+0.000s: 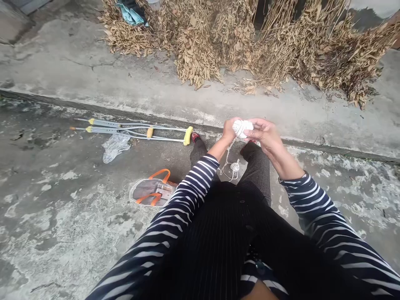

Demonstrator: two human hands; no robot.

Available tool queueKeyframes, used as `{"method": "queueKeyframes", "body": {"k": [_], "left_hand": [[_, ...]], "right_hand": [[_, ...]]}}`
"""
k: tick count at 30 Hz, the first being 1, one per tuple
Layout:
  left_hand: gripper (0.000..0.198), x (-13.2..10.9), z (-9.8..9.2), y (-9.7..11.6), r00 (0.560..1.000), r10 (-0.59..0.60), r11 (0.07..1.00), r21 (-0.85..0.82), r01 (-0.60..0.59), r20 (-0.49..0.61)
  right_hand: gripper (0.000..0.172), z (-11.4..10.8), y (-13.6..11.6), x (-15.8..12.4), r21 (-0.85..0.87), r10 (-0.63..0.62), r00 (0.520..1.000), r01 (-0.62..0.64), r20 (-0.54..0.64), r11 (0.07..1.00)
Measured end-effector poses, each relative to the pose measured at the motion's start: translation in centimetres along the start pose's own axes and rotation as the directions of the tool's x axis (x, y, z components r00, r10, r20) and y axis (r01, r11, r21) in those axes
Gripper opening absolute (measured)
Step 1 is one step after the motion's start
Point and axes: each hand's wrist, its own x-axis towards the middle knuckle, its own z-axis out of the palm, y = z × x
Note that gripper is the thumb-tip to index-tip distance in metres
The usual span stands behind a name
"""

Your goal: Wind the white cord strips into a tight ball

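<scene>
A ball of white cord (241, 128) is held up between both hands, above my feet. My left hand (229, 130) is closed around its left side. From the right, my right hand (265, 135) grips it with thumb and fingers. A loose strand hangs from the ball toward the ground between my legs. Down there lies a smaller bundle of the same cord (234, 166), with loops beside it. The far sides of the fingers are hidden behind the ball.
A pair of crutches (150, 133) lies left of my feet, near a crumpled clear plastic bag (115, 146). An open bag with orange handles (139, 192) stands by my left arm. Ahead runs a raised concrete ledge (125, 91) with dried plants (200, 46).
</scene>
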Motion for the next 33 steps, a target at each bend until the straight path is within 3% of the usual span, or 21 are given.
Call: {"method": "queueKeyframes", "body": {"k": [4,10,14,19,22,24,29,33], "left_hand": [[0.014,0.9,-0.2,-0.9,0.999,0.035,0.999,0.001,-0.036,0.015],[0.019,1.7,-0.8,-3.2,0.994,-0.085,0.996,0.000,0.086,0.061],[0.025,1.3,-1.6,-3.7,0.981,-0.173,0.984,0.064,0.167,0.090],[0.019,-1.5,-2.7,-4.2,0.960,-0.260,0.960,0.134,0.246,0.103],[0.018,-4.3,-3.8,-4.0,0.952,-0.273,0.954,0.166,0.250,0.139],[0.018,-6.3,-4.5,-3.0,0.950,-0.251,0.963,0.145,0.226,0.186],[0.012,-9.1,-5.5,2.4,0.921,-0.139,0.988,-0.013,0.155,0.364],[0.011,-7.5,-5.0,6.0,0.902,-0.143,0.986,-0.023,0.166,0.408]], "right_hand": [[0.051,-0.6,-1.0,0.1,0.026,-0.002,1.000,0.003,-0.030,1.000],[0.045,-1.7,-2.7,-0.1,0.013,-0.013,0.999,0.014,-0.034,1.000],[0.041,-2.4,-4.3,-0.4,-0.003,-0.083,0.995,0.083,-0.055,0.997],[0.038,-4.3,-4.3,1.9,-0.144,-0.262,0.953,0.241,-0.153,0.960],[0.031,-6.1,-2.1,4.6,-0.355,-0.409,0.879,0.311,-0.246,0.882],[0.028,-7.2,0.0,6.1,-0.532,-0.462,0.845,0.270,-0.268,0.802],[0.020,-7.0,5.9,6.2,-0.751,-0.438,0.898,0.254,-0.052,0.610],[0.022,-4.9,8.6,4.1,-0.802,-0.375,0.884,0.430,0.280,0.414]]}}
